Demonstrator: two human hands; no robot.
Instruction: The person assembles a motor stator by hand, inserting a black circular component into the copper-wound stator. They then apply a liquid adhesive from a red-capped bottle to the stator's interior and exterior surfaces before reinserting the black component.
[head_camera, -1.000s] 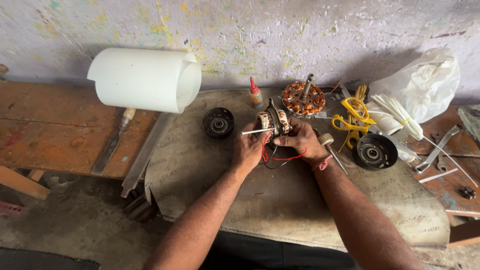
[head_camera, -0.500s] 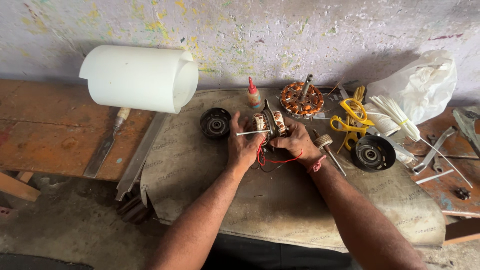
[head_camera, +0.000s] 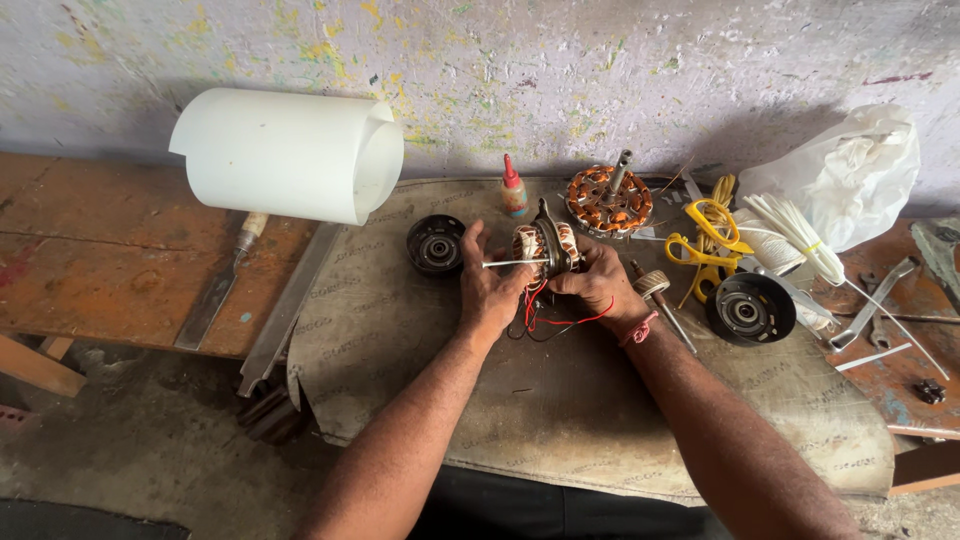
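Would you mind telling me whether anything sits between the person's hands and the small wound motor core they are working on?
Nothing visible does. The left hand and the right hand both already grip the wound motor core from either side, above the grey mat. Red wires hang below it, between the hands.

Worn wooden bench (head_camera: 100, 270), grey mat (head_camera: 590, 440) (perhaps cardboard), white roll (head_camera: 285, 152), file (head_camera: 218, 290)

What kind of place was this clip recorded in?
Probably a small motor or fan repair workshop. Both hands, left hand and right hand, hold a copper-wound stator; a second wound stator and a black motor end cover lie on a worn wooden bench.
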